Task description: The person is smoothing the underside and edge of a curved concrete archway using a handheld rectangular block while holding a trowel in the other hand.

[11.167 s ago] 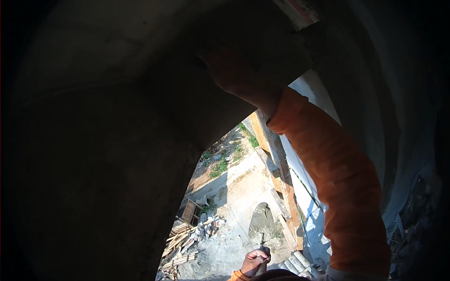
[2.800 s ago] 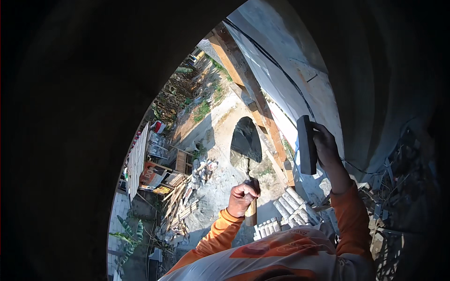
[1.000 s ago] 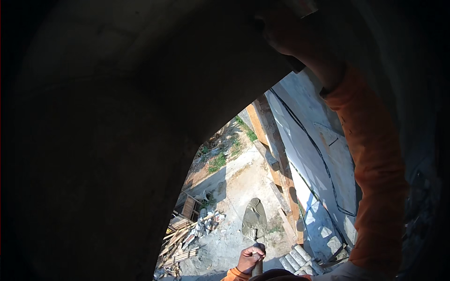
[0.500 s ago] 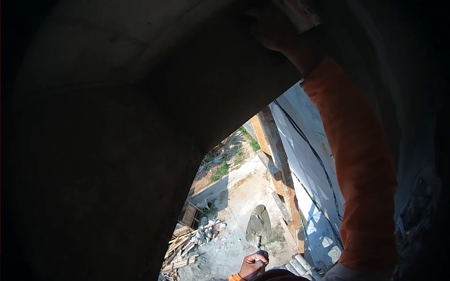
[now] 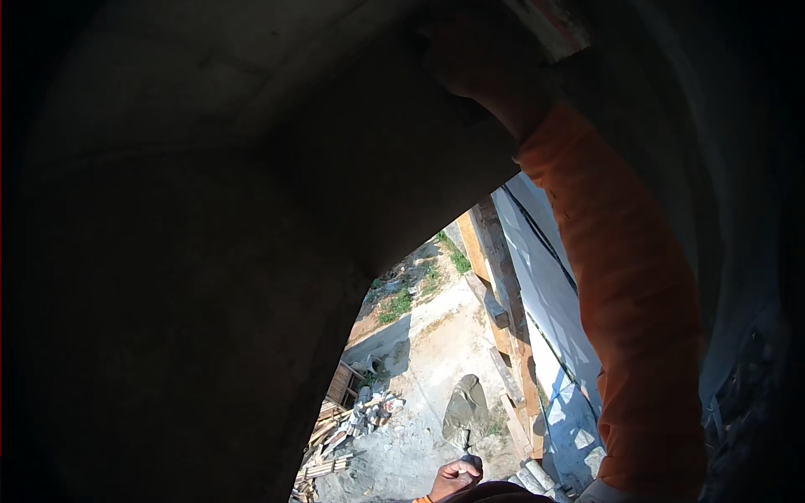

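Observation:
At the lower edge, my left hand (image 5: 457, 479) is closed around the handle of a trowel (image 5: 465, 411). Its leaf-shaped blade points away from me and looks grey, smeared with what seems to be wet mortar. My right arm, in an orange sleeve, rises along the right side toward a dark wall surface (image 5: 360, 142). Up there my right hand (image 5: 470, 67) is against or close to that surface, deep in shadow. Its fingers, and anything in them, are too dark to make out.
Dark wall faces fill the left and top. Far below lies sunlit ground (image 5: 428, 344) with a pile of timber and rubble (image 5: 360, 415). Wooden beams (image 5: 503, 302) and white sheeting (image 5: 545, 293) run down beside my right arm. A pale strip (image 5: 553, 29) shows at the top.
My right hand and forearm have shifted left along the dark surface. The left hand keeps its hold on the trowel, whose blade looks slightly more tilted.

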Action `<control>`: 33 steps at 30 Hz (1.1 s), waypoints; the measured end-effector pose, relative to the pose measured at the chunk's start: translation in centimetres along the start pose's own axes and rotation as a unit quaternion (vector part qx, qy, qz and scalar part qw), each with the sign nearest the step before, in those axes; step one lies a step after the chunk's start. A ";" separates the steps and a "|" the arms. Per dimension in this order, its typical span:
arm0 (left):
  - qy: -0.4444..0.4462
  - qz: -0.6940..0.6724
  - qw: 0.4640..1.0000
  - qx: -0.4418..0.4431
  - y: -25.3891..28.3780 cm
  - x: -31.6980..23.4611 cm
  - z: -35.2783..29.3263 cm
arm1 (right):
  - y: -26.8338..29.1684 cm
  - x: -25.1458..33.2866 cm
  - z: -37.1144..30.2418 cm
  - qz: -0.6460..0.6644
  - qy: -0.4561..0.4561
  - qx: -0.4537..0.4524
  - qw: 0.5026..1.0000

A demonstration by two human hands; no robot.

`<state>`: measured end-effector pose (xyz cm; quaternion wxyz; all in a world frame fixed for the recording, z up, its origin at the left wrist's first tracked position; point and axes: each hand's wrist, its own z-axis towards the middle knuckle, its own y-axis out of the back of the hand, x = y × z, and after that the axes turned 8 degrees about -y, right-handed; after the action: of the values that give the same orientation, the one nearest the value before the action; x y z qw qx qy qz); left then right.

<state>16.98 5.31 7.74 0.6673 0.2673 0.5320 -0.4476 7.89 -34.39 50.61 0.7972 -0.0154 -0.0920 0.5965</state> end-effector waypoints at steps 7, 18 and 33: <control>-0.004 -0.010 1.000 -0.009 0.6 -0.2 0.0 | -3.8 2.8 -3.7 0.081 0.046 -0.068 0.993; 0.000 -0.008 1.000 -0.002 0.9 -0.3 -0.4 | -3.9 0.1 -2.7 0.030 0.026 -0.107 0.994; 0.003 -0.014 1.000 0.000 1.0 -0.9 -0.9 | -5.7 1.6 2.8 0.008 -0.016 -0.207 0.978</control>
<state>17.44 6.81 8.25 0.6595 0.2611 0.5379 -0.4555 13.29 -34.70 54.31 0.7705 -0.1709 -0.2259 0.5710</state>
